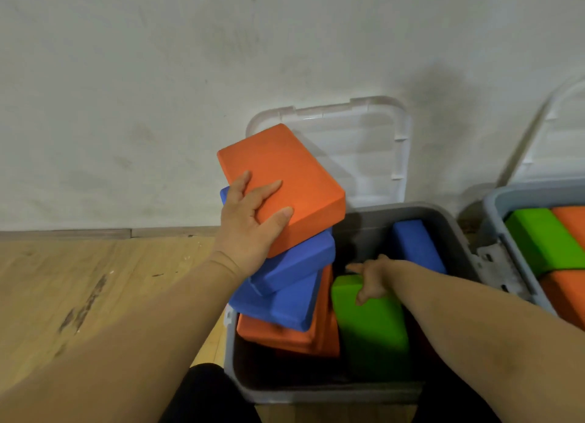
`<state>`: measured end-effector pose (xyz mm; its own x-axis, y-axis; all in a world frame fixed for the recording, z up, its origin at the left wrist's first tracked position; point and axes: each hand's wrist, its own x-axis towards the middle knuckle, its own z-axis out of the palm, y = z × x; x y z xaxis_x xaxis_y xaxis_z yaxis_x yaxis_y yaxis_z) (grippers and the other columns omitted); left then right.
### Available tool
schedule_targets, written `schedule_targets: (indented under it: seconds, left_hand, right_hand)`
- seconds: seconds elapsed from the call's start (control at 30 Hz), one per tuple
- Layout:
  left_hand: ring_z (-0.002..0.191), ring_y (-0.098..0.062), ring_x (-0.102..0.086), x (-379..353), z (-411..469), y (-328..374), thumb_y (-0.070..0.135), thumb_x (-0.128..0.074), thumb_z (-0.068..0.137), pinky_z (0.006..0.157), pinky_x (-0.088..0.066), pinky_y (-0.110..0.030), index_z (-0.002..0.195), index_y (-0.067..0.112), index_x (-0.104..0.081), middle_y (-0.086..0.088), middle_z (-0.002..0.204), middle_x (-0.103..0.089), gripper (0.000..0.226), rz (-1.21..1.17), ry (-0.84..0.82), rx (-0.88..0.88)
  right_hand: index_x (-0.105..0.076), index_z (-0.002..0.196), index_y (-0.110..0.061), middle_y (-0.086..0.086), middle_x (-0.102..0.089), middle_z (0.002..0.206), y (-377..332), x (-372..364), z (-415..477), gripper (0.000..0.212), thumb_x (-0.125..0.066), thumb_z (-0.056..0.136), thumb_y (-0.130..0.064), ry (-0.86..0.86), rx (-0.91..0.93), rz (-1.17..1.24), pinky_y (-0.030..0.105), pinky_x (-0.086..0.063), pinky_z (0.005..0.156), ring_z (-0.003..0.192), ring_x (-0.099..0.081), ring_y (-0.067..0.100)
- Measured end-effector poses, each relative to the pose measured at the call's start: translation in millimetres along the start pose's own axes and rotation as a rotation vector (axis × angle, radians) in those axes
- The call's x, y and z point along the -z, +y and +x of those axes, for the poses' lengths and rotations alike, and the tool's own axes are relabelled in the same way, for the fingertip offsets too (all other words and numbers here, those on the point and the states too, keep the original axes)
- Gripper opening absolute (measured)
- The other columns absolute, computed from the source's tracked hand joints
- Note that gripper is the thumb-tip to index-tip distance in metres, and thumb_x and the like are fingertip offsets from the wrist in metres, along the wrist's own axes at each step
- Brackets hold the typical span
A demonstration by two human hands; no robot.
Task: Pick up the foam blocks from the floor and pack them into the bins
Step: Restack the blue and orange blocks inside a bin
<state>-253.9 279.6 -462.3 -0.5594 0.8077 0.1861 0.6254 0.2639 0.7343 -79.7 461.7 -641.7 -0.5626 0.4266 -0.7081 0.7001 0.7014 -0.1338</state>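
Bare left forearm (126, 327) and right forearm (481, 315); black trousers (205, 394) on legs.

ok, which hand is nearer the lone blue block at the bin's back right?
Right. The right hand grips the green block just beside that blue block; the left hand rests on the top orange block, across the bin.

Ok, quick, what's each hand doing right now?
Left hand: open, fingers pressing flat on the top orange block.
Right hand: closed, gripping the green block.
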Motion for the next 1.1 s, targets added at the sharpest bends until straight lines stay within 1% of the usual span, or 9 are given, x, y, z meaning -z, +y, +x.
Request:
schedule_targets:
  seconds: [0.1,0.17,0.23,0.33,0.47,0.7,0.83,1.0,1.1]
  left_hand:
    - [0.149,-0.008,-0.023,0.5,-2.5,-0.7,0.063,-0.063,0.076,0.117,-0.018,-0.026,0.132,0.049,-0.056,0.006,0.166,-0.019,0.057,-0.021,0.003,0.01]
    - [0.151,-0.012,-0.023,1.4,-2.7,0.0,0.063,-0.062,0.076,0.118,-0.017,-0.027,0.135,0.044,-0.058,0.004,0.167,-0.019,0.062,-0.027,-0.001,0.015]
    - [0.151,-0.014,-0.023,0.7,-2.3,1.7,0.062,-0.063,0.077,0.12,-0.018,-0.029,0.137,0.041,-0.06,0.002,0.167,-0.019,0.064,-0.028,-0.002,0.028]
    - [0.152,-0.018,-0.024,-2.0,-1.6,2.4,0.061,-0.063,0.077,0.123,-0.02,-0.035,0.137,0.039,-0.061,0.0,0.167,-0.02,0.064,-0.026,0.006,0.029]
    - [0.152,-0.018,-0.023,-2.1,1.1,-1.0,0.053,-0.072,0.087,0.119,-0.019,-0.031,0.139,0.039,-0.06,0.002,0.168,-0.018,0.055,-0.024,0.007,0.025]
    - [0.153,-0.018,-0.021,-2.6,0.8,3.7,0.045,-0.07,0.093,0.121,-0.019,-0.035,0.14,0.038,-0.058,0.004,0.168,-0.017,0.049,-0.013,0.008,0.028]
    - [0.153,-0.018,-0.02,-1.7,0.2,4.2,0.046,-0.068,0.095,0.121,-0.019,-0.035,0.142,0.037,-0.057,0.003,0.168,-0.017,0.049,-0.008,0.005,0.023]
    - [0.153,-0.019,-0.021,-3.6,-0.3,7.8,0.047,-0.067,0.096,0.122,-0.021,-0.037,0.143,0.037,-0.056,0.004,0.167,-0.016,0.049,0.001,-0.002,0.035]
    - [0.153,-0.018,-0.021,-3.1,0.0,7.2,0.048,-0.066,0.096,0.122,-0.022,-0.038,0.143,0.038,-0.056,0.005,0.167,-0.016,0.05,0.003,0.0,0.039]
  right_hand:
    - [-0.013,0.162,-0.041,0.003,-0.03,0.166,-12.3,7.5,-21.8,0.096,-0.071,0.086,-0.048,-0.051,0.002,-0.007,0.037,-0.031,0.12,0.149,-0.031,0.034]
    - [-0.016,0.162,-0.038,0.004,-0.041,0.16,-15.4,9.0,-37.3,0.099,-0.077,0.084,-0.034,-0.065,0.015,0.039,0.029,-0.046,0.101,0.136,-0.05,0.026]
    - [-0.016,0.163,-0.035,0.001,-0.045,0.157,-14.3,6.1,-51.9,0.103,-0.08,0.083,-0.027,-0.047,0.032,0.059,0.027,-0.049,0.092,0.129,-0.057,0.023]
    - [-0.012,0.163,-0.039,0.0,-0.047,0.157,-6.2,-2.2,-68.0,0.106,-0.081,0.082,-0.042,0.021,0.057,0.005,0.034,-0.046,0.108,0.133,-0.055,0.024]
    - [-0.007,0.164,-0.036,0.007,-0.055,0.149,20.4,-3.8,-87.2,0.09,-0.064,0.095,-0.046,0.196,-0.037,0.164,0.034,-0.047,0.104,0.128,-0.058,0.028]
    - [0.001,0.161,-0.046,0.019,-0.054,0.147,44.9,16.4,-110.2,0.107,-0.073,0.084,-0.052,0.485,-0.128,0.537,0.035,-0.048,0.091,0.122,-0.06,0.033]
    - [0.009,0.158,-0.051,0.026,-0.034,0.156,40.5,25.1,-132.5,0.112,-0.072,0.082,-0.058,0.39,-0.141,0.431,0.038,-0.047,0.093,0.129,-0.052,0.04]
    - [-0.002,0.163,-0.038,0.007,-0.042,0.157,32.3,-15.3,-119.2,0.114,-0.079,0.081,-0.056,0.074,-0.161,0.28,0.045,-0.045,0.11,0.132,-0.053,0.032]
    - [-0.001,0.162,-0.04,0.009,-0.038,0.159,30.2,-32.8,-100.6,0.116,-0.073,0.076,-0.072,0.046,-0.193,0.131,0.048,-0.044,0.11,0.138,-0.047,0.033]
